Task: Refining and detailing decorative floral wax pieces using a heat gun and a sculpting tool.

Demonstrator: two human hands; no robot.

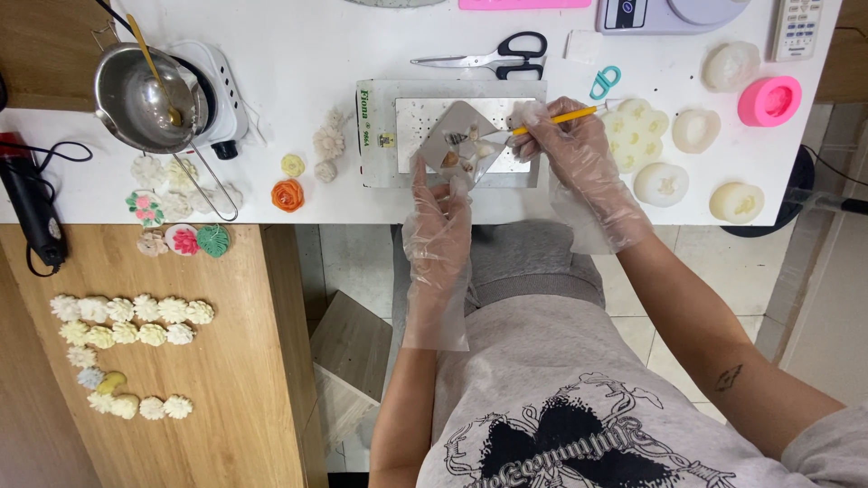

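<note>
Both of my hands wear thin clear plastic gloves. My left hand [438, 203] holds up a small grey square palette [458, 134] with dabs of colour on it, gripping its lower corner. My right hand [570, 149] pinches a thin yellow-handled brush [553, 119], whose tip rests on the palette. Under both lies a white perforated board [416, 117] on the white table [362, 54].
Scissors [493, 57], white silicone moulds [669, 181] and a pink mould [769, 99] lie on the table at right. A metal pot with a spoon [145, 95] sits on a small hotplate at left. Flower-shaped wax pieces [127, 321] cover the wooden table at lower left.
</note>
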